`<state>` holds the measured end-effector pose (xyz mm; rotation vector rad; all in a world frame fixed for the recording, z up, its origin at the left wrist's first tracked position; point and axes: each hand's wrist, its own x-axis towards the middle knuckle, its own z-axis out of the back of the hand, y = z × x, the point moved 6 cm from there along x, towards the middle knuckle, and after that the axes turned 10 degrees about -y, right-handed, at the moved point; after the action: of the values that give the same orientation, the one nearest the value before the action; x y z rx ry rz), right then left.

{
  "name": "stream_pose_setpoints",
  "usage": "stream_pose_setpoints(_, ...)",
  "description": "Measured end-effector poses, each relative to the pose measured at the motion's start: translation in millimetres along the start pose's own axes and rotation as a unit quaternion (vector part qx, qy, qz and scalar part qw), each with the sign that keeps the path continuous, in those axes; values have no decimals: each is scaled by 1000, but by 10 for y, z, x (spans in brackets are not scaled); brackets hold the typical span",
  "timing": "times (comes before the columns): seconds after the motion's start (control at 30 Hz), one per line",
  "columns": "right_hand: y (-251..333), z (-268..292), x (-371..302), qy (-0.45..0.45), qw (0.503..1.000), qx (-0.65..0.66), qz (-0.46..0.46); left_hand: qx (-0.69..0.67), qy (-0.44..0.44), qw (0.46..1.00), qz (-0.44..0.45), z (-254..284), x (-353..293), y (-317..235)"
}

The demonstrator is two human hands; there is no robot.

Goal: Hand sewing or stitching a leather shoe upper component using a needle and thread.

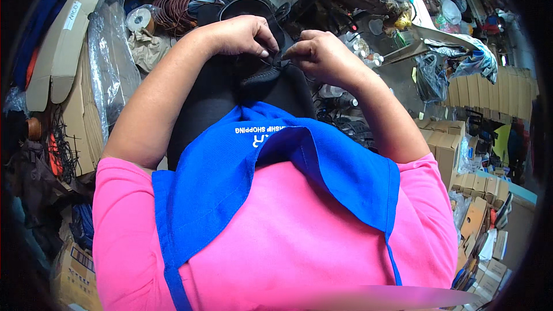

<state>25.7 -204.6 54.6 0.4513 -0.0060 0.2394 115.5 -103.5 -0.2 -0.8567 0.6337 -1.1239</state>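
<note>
So the person in the pink shirt [288, 242] and blue apron [230, 178] is hunched over a piece of black fabric [230, 89] that sits right in the lap, dead center of the view and running up toward 12 o'clock. Both hands meet at its top edge. The left hand [245, 34] is curled down onto the fabric, fingertips pinching the edge. The right hand [322, 52] comes in from about 1 o'clock, also closed in a pinch on that same edge, so the two sets of fingertips are basically touching each other. Can't make out whether there's anything tiny like a needle between them, too small to tell.

The place around is packed. At 10 o'clock there's a folded cardboard box [60, 34] with a clear plastic sheet [109, 69] just beside it. Near 11 o'clock sits a coil of brownish cord [175, 8] next to a roll of tape [138, 19]. Over at 3 to 4 o'clock, stacks of small cardboard boxes [461, 155] pile up, well apart from the hands.
</note>
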Motion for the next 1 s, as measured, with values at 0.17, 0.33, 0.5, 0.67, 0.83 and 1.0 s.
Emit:
stream_pose_setpoints(0.17, -58, -152, 38, 24, 998, 61, 19, 38, -5, 999, -21, -10, -36, -46)
stream_pose_setpoints(0.33, -333, -233, -13, 67, 981, 174, -60, 40, -19, 999, -22, -23, -35, -20)
stream_pose_setpoints(0.5, -548, -391, -63, 125, 947, 280, -97, 29, -22, 999, -25, -41, -12, -7)
stream_pose_setpoints(0.67, -625, -500, -99, 119, 934, 314, -122, 31, -28, 999, -28, -34, -22, -1)
stream_pose_setpoints(0.83, -386, -568, -61, 4, 906, 385, -178, 53, -71, 996, -10, -21, -64, -28)
stream_pose_setpoints(1.0, -206, -322, -158, -76, 983, 160, -43, 119, -292, 948, -42, 289, -415, -97)
